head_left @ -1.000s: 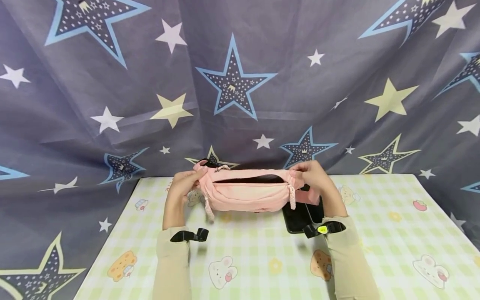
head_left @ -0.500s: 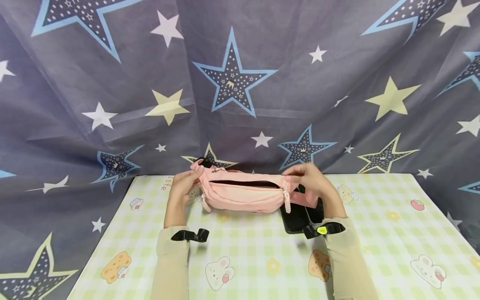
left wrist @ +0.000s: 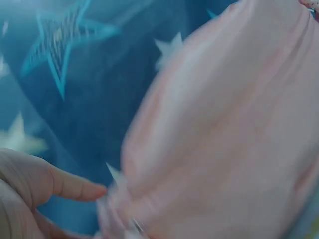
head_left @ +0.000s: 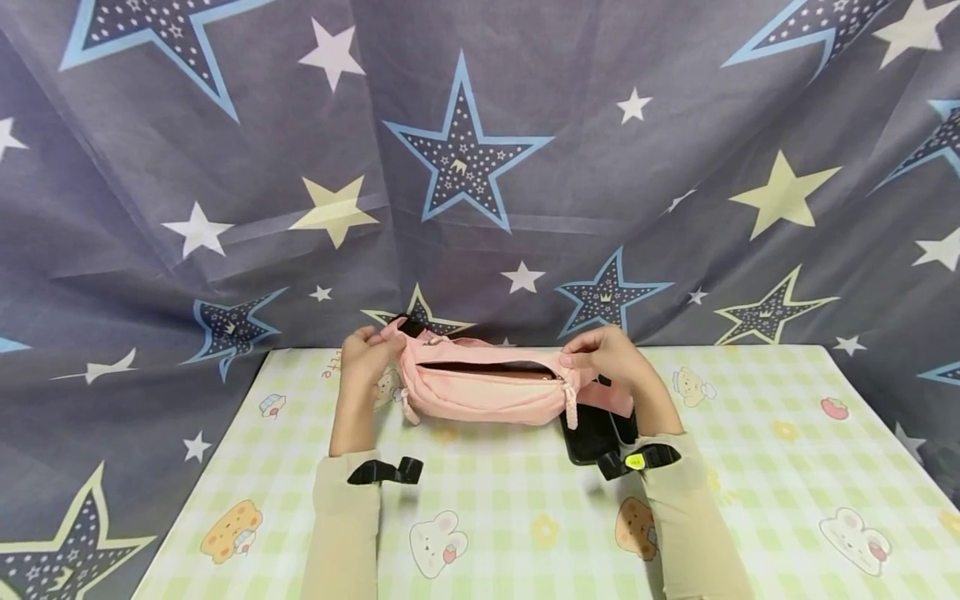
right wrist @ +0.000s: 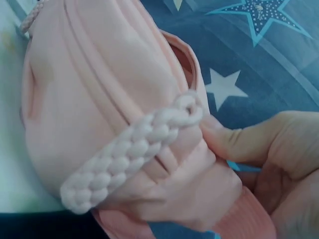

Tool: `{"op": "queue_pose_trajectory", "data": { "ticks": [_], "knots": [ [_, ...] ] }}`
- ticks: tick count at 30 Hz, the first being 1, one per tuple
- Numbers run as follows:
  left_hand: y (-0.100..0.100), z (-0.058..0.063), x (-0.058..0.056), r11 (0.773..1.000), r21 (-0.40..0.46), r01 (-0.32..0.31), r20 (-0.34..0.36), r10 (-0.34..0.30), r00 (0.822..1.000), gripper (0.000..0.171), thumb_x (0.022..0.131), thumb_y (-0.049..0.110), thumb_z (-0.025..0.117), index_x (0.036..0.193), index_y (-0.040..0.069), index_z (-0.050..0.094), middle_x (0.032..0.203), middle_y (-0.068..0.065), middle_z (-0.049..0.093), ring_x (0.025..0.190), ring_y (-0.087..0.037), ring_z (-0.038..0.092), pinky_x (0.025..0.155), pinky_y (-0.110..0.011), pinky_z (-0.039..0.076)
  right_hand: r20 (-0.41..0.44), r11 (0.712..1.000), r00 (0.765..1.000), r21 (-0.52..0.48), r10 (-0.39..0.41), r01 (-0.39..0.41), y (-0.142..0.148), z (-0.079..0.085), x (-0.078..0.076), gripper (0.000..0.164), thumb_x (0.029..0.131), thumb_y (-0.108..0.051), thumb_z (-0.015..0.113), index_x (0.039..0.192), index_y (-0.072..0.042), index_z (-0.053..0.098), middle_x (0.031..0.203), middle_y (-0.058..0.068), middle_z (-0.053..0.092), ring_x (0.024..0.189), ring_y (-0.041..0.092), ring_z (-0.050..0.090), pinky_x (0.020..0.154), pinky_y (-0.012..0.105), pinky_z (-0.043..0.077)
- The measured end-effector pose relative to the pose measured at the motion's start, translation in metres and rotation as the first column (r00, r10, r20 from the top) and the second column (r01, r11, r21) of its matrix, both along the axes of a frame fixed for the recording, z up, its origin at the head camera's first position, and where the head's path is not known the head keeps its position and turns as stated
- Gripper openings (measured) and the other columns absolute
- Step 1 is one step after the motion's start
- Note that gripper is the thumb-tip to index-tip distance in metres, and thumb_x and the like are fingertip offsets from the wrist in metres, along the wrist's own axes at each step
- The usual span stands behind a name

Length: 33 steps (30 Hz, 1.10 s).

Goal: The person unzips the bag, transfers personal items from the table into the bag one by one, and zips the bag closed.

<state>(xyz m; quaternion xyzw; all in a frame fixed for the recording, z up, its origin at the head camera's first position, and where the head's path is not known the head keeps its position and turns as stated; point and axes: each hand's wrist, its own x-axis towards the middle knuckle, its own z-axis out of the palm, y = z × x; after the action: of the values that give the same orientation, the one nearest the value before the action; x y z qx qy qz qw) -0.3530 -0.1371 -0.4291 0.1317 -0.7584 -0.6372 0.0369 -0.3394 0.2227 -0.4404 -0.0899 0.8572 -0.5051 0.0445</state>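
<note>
A pink waist bag (head_left: 487, 396) is held up at the back of the table, its long top zipper gaping open on a dark inside. My left hand (head_left: 367, 358) pinches the bag's left end, where a black buckle piece shows; in the left wrist view that hand's thumb (left wrist: 77, 188) meets the blurred cloth. At the other end, my right hand (head_left: 603, 358) grips the corner between thumb and fingers. Close by that grip, a braided zipper pull (right wrist: 132, 154) hangs across the fabric in the right wrist view. A pink strap (head_left: 611, 398) trails below the right hand.
Flat black objects (head_left: 588, 437), kind unclear, lie on the table below the bag's right end, partly covered. A green checked cloth with cartoon prints covers the table (head_left: 495, 492). Behind it hangs a grey star-patterned curtain (head_left: 675, 200).
The bag has shifted slightly left and its right end sits a little lower. The right hand has moved left with it. The left hand's fingers have changed position at the left end.
</note>
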Motion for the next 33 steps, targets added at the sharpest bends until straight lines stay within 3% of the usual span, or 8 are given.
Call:
{"op": "queue_pose_trajectory", "data": {
  "ticks": [4, 8, 12, 15, 21, 25, 29, 33],
  "knots": [
    [0.027, 0.025, 0.024, 0.98, -0.199, -0.019, -0.125, -0.007, 0.992, 0.066, 0.089, 0.012, 0.07, 0.149, 0.001, 0.044, 0.127, -0.024, 0.054, 0.111, -0.033, 0.061, 0.095, -0.037, 0.054, 0.062, 0.997, 0.995, -0.028, -0.073, 0.075, -0.005, 0.004, 0.001, 0.023, 0.089, -0.007, 0.078, 0.103, 0.011, 0.075, 0.078, 0.0, 0.076, 0.074, 0.008, 0.061, 0.065, 0.021, 0.053],
    [0.071, 0.034, 0.047, 0.94, -0.286, 0.184, -0.168, -0.239, 0.957, 0.033, 0.09, 0.012, 0.072, 0.122, 0.004, 0.067, 0.105, -0.017, 0.072, 0.092, -0.028, 0.071, 0.078, -0.03, 0.058, 0.124, 0.988, 0.983, -0.057, -0.136, 0.144, -0.009, 0.006, 0.002, 0.022, 0.09, -0.008, 0.076, 0.103, 0.011, 0.075, 0.084, 0.0, 0.075, 0.079, 0.01, 0.06, 0.064, 0.02, 0.053],
    [0.119, 0.028, 0.068, 0.829, -0.42, 0.369, -0.139, -0.46, 0.877, 0.011, 0.087, 0.017, 0.072, 0.096, 0.012, 0.077, 0.088, -0.006, 0.076, 0.077, -0.015, 0.069, 0.069, -0.025, 0.054, 0.146, 0.981, 0.974, -0.059, -0.174, 0.184, -0.01, 0.007, 0.002, 0.019, 0.091, -0.006, 0.073, 0.102, 0.01, 0.076, 0.098, 0.012, 0.074, 0.088, 0.017, 0.06, 0.064, 0.021, 0.053],
    [0.147, 0.019, 0.077, 0.77, -0.504, 0.393, -0.117, -0.511, 0.852, 0.007, 0.084, 0.02, 0.073, 0.086, 0.015, 0.078, 0.081, 0.001, 0.077, 0.072, -0.009, 0.066, 0.067, -0.025, 0.052, 0.158, 0.978, 0.969, -0.051, -0.19, 0.2, -0.011, 0.007, 0.003, 0.018, 0.092, -0.004, 0.07, 0.102, 0.01, 0.076, 0.105, 0.018, 0.072, 0.091, 0.021, 0.059, 0.062, 0.021, 0.052],
    [0.18, 0.012, 0.08, 0.706, -0.647, 0.289, -0.069, -0.432, 0.899, 0.02, 0.083, 0.026, 0.074, 0.065, 0.019, 0.074, 0.066, 0.006, 0.071, 0.065, -0.013, 0.065, 0.052, -0.026, 0.046, 0.174, 0.981, 0.967, -0.033, -0.185, 0.193, -0.014, 0.007, 0.004, 0.02, 0.09, -0.009, 0.075, 0.1, 0.008, 0.077, 0.102, 0.017, 0.074, 0.082, 0.017, 0.06, 0.057, 0.022, 0.053],
    [0.193, 0.016, 0.079, 0.592, -0.769, 0.241, -0.017, -0.396, 0.918, 0.035, 0.085, 0.028, 0.074, 0.055, 0.018, 0.059, 0.065, 0.001, 0.067, 0.07, -0.021, 0.069, 0.05, -0.032, 0.047, 0.174, 0.978, 0.964, -0.033, -0.199, 0.208, -0.014, 0.008, 0.004, 0.019, 0.089, -0.008, 0.075, 0.099, 0.008, 0.077, 0.102, 0.017, 0.073, 0.083, 0.018, 0.059, 0.058, 0.023, 0.053],
    [0.206, 0.015, 0.079, 0.473, -0.857, 0.204, 0.019, -0.367, 0.93, 0.025, 0.085, 0.03, 0.077, 0.069, 0.015, 0.065, 0.078, -0.004, 0.074, 0.077, -0.024, 0.072, 0.054, -0.037, 0.054, 0.185, 0.973, 0.958, -0.032, -0.219, 0.229, -0.012, 0.007, 0.003, 0.017, 0.09, -0.007, 0.072, 0.099, 0.008, 0.077, 0.107, 0.02, 0.072, 0.086, 0.02, 0.06, 0.058, 0.023, 0.053],
    [0.22, 0.007, 0.08, 0.283, -0.951, 0.122, 0.018, -0.345, 0.939, 0.035, 0.089, 0.046, 0.074, 0.095, 0.012, 0.072, 0.087, -0.006, 0.075, 0.078, -0.022, 0.073, 0.056, -0.036, 0.057, 0.192, 0.973, 0.957, -0.028, -0.218, 0.228, -0.011, 0.006, 0.003, 0.017, 0.091, -0.003, 0.066, 0.098, 0.007, 0.078, 0.107, 0.02, 0.071, 0.08, 0.017, 0.059, 0.055, 0.023, 0.052]
  ]
}}
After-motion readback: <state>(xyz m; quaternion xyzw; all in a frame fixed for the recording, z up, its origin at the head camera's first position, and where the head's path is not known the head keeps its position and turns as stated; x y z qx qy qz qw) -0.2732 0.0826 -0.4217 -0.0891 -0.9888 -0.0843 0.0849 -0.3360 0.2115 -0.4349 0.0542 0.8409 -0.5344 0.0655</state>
